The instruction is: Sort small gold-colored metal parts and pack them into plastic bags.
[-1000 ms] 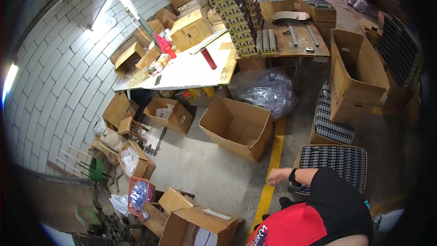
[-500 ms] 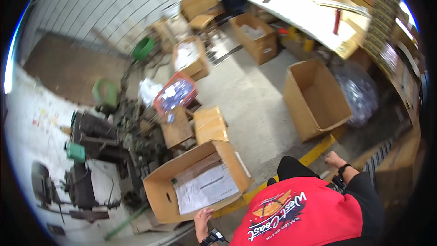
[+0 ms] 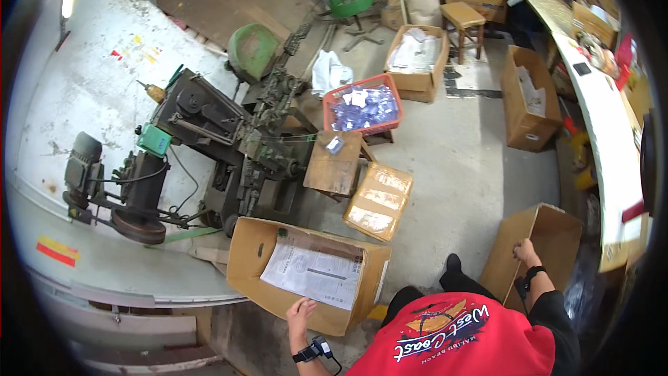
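Note:
My left hand (image 3: pixel 300 309) is beside the near side of an open cardboard box (image 3: pixel 378 280), its fingers loosely apart and nothing in them. Printed white sheets (image 3: pixel 309 273) lie inside that box. On the right, my right hand (image 3: pixel 527 251) is loosely curled, with no object showing in it. It overlaps the rim of a second open cardboard box (image 3: pixel 506 249); whether it touches the cardboard I cannot tell. Both wrists wear a black strap with a small device.
A taped carton (image 3: pixel 379 200) and wooden stool (image 3: pixel 332 169) stand ahead, near a red basket (image 3: pixel 398 117) of bluish plastic packets. Dark machinery (image 3: pixel 209 118) fills the left. Farther off are a paper-filled box (image 3: pixel 416 88), another box (image 3: pixel 532 122) and a long white table (image 3: pixel 612 167).
My view has turned, bringing more machinery in at the left. The right-hand box now sits lower in the picture, and my right hand, earlier apart from it, overlaps its rim.

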The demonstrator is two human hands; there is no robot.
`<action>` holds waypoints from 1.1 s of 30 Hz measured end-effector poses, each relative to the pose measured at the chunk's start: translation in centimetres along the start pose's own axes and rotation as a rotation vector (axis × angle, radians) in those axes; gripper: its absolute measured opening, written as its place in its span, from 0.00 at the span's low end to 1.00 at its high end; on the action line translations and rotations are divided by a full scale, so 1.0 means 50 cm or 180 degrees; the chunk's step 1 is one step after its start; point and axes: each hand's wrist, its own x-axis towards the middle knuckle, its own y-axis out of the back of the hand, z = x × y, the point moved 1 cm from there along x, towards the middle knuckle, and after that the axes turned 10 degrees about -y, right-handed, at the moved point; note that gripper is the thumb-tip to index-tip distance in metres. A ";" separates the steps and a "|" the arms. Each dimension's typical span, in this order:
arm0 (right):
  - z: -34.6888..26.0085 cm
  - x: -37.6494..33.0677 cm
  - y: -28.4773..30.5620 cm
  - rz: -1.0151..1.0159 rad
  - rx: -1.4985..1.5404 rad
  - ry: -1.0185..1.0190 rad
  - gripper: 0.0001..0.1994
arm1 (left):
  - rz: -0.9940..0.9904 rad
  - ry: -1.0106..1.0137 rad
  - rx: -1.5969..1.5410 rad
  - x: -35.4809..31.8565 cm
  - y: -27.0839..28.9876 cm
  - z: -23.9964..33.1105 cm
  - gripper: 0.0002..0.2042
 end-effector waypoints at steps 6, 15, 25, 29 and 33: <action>-0.214 0.185 0.093 0.0886 -0.1663 0.1461 0.08 | 0.0590 -0.0412 0.0104 0.042 -0.098 0.128 0.13; -0.392 0.304 0.073 -0.0703 -0.1901 0.1301 0.09 | 0.2992 -0.2296 0.1578 0.378 0.016 0.448 0.12; -0.455 0.625 0.260 0.1020 -0.4814 0.3231 0.10 | 0.4133 -0.3018 0.3218 0.819 0.250 0.904 0.17; -0.674 0.558 0.241 0.0458 -0.4267 0.2756 0.10 | 0.3784 -0.3356 0.3344 0.949 0.414 0.925 0.18; -0.886 0.388 0.234 -0.0449 -0.1373 0.0250 0.16 | 0.3518 -0.3428 0.2652 1.038 0.559 0.874 0.20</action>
